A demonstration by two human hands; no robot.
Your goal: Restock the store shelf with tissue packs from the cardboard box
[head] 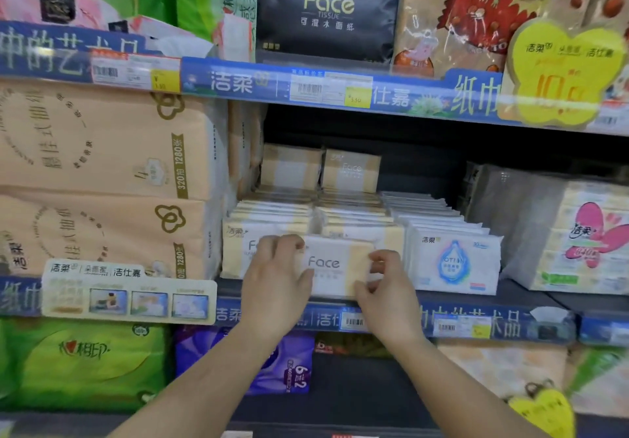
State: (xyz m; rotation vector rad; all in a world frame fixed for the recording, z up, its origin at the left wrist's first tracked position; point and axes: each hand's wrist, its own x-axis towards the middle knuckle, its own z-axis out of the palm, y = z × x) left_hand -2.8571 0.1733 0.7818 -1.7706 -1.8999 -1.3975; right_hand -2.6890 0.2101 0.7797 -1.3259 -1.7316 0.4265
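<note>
Cream-and-white Face tissue pack (335, 266) sat pinched between my left hand (277, 279) and right hand (386, 286); I judged it should slide squarely into the front row on the shelf (531, 293).

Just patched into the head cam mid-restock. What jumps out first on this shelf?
Dead centre, both hands grip a white-and-yellow Face tissue pack at the front edge of the middle shelf, left hand on its left end, right hand on its right. A black Face tissue pack stands on the shelf above, and a yellow flower-shaped price tag hangs at upper right.
</note>
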